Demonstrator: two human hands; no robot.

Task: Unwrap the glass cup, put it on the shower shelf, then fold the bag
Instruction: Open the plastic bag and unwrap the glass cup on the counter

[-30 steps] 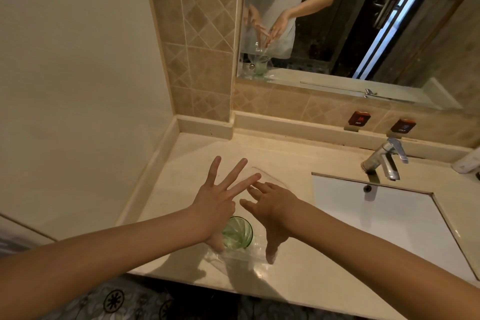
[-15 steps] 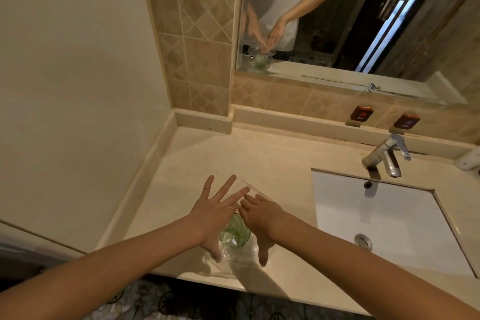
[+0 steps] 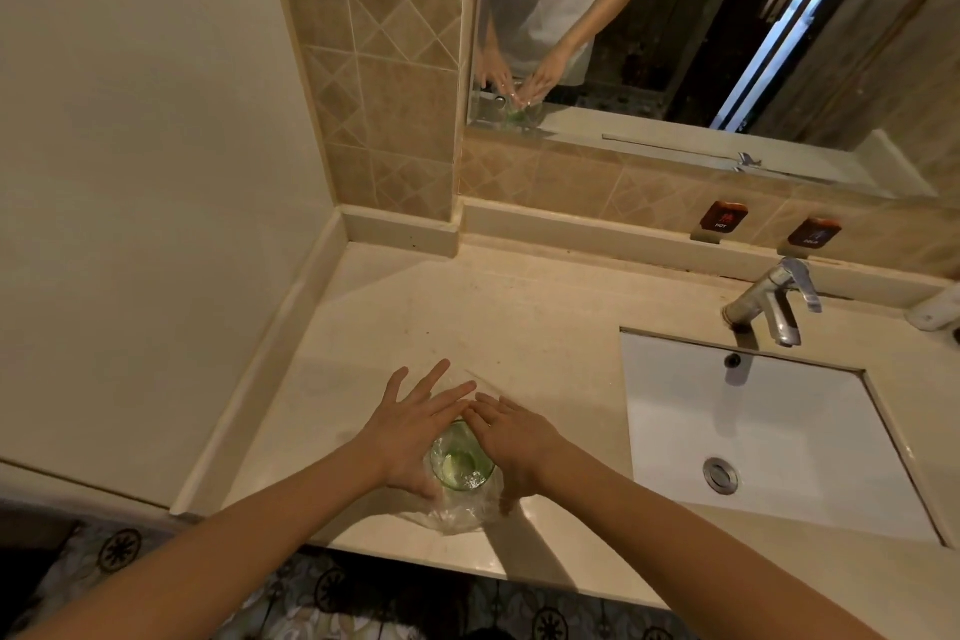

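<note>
A green-tinted glass cup (image 3: pixel 461 465) stands upright near the front edge of the beige counter (image 3: pixel 467 317), still inside a clear plastic bag (image 3: pixel 457 517) that bunches around its base. My left hand (image 3: pixel 410 431) is against the cup's left side and my right hand (image 3: pixel 519 437) against its right side. On both hands the fingers are stretched out and spread over the cup's far rim, fingertips nearly meeting, and the thumbs point down beside the bag. Neither hand visibly closes on anything. No shower shelf is in view.
A white sink basin (image 3: pixel 753 431) with a chrome faucet (image 3: pixel 774 301) lies to the right. A mirror (image 3: pixel 727 16) hangs over the tiled backsplash, with hot and cold tags (image 3: pixel 722 216) below it. A plain wall (image 3: pixel 130 172) borders the counter's left side.
Both hands have come down and toward me, closing in on the cup's sides. My view has tilted down, showing more of the sink and the counter's front edge.
</note>
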